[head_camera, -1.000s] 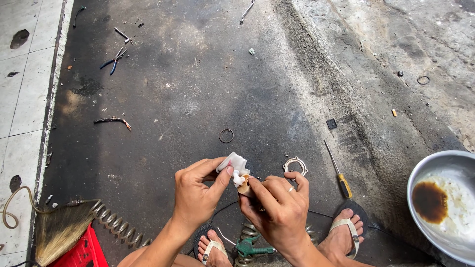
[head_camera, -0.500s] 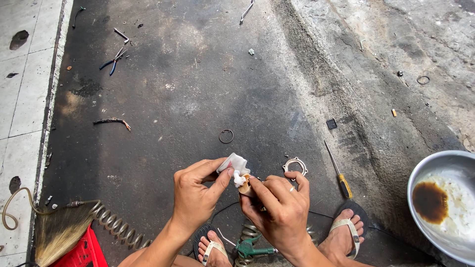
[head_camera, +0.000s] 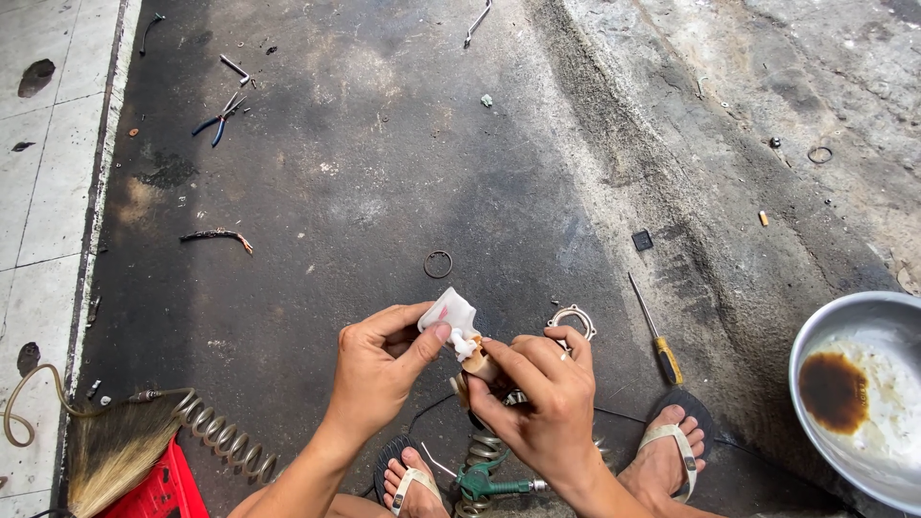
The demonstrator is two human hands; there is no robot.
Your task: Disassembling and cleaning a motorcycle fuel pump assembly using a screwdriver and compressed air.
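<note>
Over the dark floor [head_camera: 384,192], the left hand [head_camera: 379,369] pinches a small white tube [head_camera: 449,314] between thumb and fingers. The right hand [head_camera: 542,398] grips a small tan part [head_camera: 477,362] just below it, touching the tube's nozzle. A yellow-handled screwdriver [head_camera: 654,331] lies near a metal bowl [head_camera: 863,317] at the floor's right edge.

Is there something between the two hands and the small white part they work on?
Nothing visible. The left hand pinches the white part with thumb and fingers, and the right hand holds a small tan piece directly against it. No other thing lies between them.
</note>
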